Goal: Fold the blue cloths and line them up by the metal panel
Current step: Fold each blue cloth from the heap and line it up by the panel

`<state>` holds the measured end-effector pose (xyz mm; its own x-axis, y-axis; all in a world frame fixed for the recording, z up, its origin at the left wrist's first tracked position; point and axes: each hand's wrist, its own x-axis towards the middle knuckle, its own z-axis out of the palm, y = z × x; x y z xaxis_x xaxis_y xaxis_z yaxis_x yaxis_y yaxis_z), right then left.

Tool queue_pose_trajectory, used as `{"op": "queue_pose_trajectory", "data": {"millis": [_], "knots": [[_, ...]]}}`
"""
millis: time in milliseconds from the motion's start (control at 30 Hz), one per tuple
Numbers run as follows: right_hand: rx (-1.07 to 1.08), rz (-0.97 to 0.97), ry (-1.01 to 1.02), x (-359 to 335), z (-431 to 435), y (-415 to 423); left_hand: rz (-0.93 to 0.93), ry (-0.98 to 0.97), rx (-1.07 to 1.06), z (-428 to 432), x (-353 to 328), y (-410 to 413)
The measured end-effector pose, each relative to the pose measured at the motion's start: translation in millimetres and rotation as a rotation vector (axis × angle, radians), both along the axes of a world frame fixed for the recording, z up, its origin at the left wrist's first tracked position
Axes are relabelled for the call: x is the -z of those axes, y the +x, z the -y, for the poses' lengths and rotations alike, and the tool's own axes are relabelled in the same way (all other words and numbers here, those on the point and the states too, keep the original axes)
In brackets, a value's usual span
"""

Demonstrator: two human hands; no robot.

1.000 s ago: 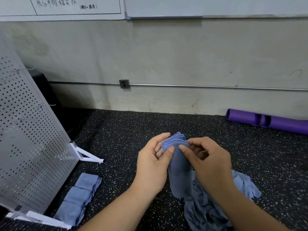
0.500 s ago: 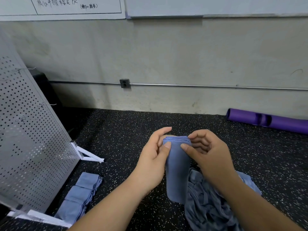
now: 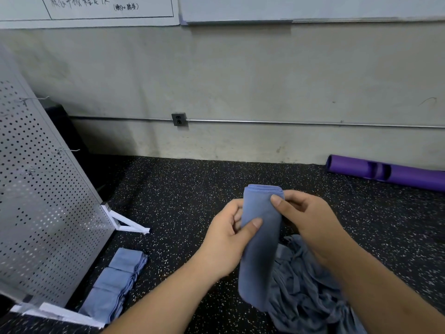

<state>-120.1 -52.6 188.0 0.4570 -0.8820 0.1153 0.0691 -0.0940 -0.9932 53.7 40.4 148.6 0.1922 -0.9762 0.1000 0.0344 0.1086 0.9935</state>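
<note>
A bare, pale grey wall, scuffed and stained low down, fills the back of the room. A thin metal pipe runs level along it, passing through a small socket box. Above hang a whiteboard and, left of it, a white sheet with handwritten characters. The floor is black rubber flecked with white. A purple tube lies against the foot of the wall at right. The light is even and dull.
</note>
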Motion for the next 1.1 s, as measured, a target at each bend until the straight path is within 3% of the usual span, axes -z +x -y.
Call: {"op": "queue_pose_trajectory", "data": {"millis": [233, 400, 533, 700, 867, 933, 1100], "knots": [[0.194, 0.160, 0.039, -5.9, 1.4, -2.1, 0.253, 0.156, 0.198, -3.7, 13.8, 1.7], [0.328, 0.202, 0.042, -5.3, 6.4, -2.1, 0.274, 0.173, 0.184, -7.7, 10.8, -1.9], [0.368, 0.212, 0.015, -4.0, 10.4, -4.3, 0.347, 0.123, 0.133, -8.5, 7.6, -0.6], [0.409, 0.150, -0.028, -3.5, 13.1, -4.1, 0.139, 0.028, 0.158, -10.8, 7.8, -6.0], [0.490, 0.043, 0.000, 4.1, 17.7, -4.1, 0.309, -0.068, 0.128, -12.1, -3.9, -6.4], [0.477, -0.037, 0.013, 5.3, 18.7, -3.4, 0.297, -0.065, 0.111, -10.1, -3.9, -5.1], [0.202, -0.135, 0.016, 4.7, 7.5, 0.5, 0.153, 0.003, 0.104, -7.3, -4.0, 2.6]]}}
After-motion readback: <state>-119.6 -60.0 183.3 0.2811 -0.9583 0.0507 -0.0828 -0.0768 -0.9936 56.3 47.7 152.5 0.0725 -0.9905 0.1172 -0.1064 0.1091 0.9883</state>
